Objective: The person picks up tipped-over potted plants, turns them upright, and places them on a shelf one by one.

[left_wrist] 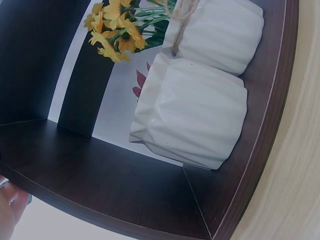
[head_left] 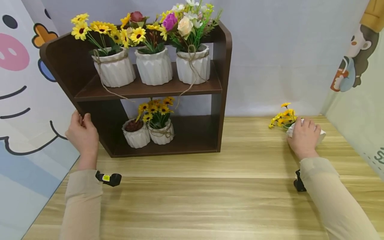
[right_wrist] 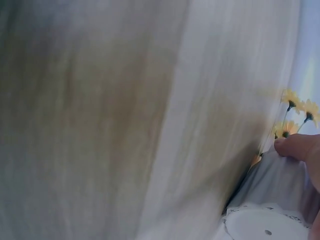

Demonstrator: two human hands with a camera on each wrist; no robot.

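My left hand is at the outer left side of a dark brown two-tier shelf, its thumb touching the panel. In the left wrist view only some fingers show outside that panel. Over at the right, my right hand grips a white flower pot lying tipped on its side, yellow flowers pointing left. The right wrist view shows the pot's round base with a small hole and my thumb on its side.
On the upper tier stand three white pots of flowers, one of them a mixed bouquet pot. The lower tier holds a pot with reddish-brown filling and a yellow-flower pot. Printed walls flank the wooden table.
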